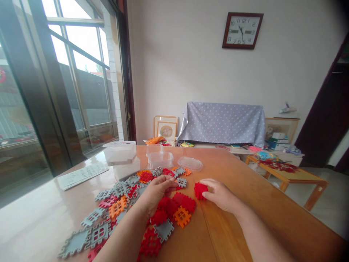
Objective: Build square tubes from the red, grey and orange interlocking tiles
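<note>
In the head view, a brown table (pixel 231 233) stretches from the near edge to the far edge, with a heap of notched plastic pieces (pixel 118 207), grey, red and orange, spread over its left and middle part. The right hand (pixel 219 194) is right of the heap, thumb and fingers closed around a red block (pixel 200 191), which sits apart from the other pieces, toward the middle of the table. The left hand (pixel 160 186) is over the heap with its fingertips drawn together; whether they grip a piece cannot be told. Just beside those fingertips is a grey window piece (pixel 181 182). Nearer the near edge, an orange window piece (pixel 182 217) lies against red pieces, and a grey panel (pixel 164 230) lies just beside it. Toward the far edge, beyond the heap, are two stacked translucent boxes (pixel 120 154), a clear container (pixel 160 160) and a flat clear lid (pixel 190 163). Printed sheets (pixel 83 175) lie near the left edge, beside the boxes.
</note>
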A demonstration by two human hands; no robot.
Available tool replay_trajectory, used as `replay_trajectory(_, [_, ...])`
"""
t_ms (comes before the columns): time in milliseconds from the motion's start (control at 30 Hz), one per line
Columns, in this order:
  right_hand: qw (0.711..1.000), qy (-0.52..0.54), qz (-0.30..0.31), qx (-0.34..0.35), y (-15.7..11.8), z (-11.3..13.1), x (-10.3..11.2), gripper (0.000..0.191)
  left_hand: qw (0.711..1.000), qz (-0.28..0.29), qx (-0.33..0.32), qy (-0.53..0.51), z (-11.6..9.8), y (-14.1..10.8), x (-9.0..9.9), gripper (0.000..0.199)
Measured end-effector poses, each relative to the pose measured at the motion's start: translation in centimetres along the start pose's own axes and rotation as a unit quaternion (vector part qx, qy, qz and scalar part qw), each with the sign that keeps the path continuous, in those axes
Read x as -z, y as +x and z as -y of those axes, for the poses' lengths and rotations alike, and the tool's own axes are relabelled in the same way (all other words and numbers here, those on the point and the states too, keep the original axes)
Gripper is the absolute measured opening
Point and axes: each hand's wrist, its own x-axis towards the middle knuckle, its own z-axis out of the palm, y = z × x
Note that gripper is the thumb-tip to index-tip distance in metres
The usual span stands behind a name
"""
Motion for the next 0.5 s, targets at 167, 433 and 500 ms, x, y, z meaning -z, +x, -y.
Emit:
replay_trajectory(167, [0.999, 0.006, -0.012, -0.032, -0.1, -0.2, 0.1, 0.05, 1.0, 0.0, -0.007, 0.015, 0.0, 0.2, 0.1, 0.035])
replay_trajectory(433, [0.995, -0.01, -0.101, -0.007, -0.2, 2.1, 0.0, 0.034, 0.966, -0.03, -0.071, 0.245, 0.2, 0.8, 0.8, 0.022])
replay_trajectory(500, [0.996, 0.01, -0.087, 0.001, -0.4, 3.0, -0.6, 0.027, 0.934, -0.013, -0.097, 0.343, 0.5, 0.8, 1.1, 0.019])
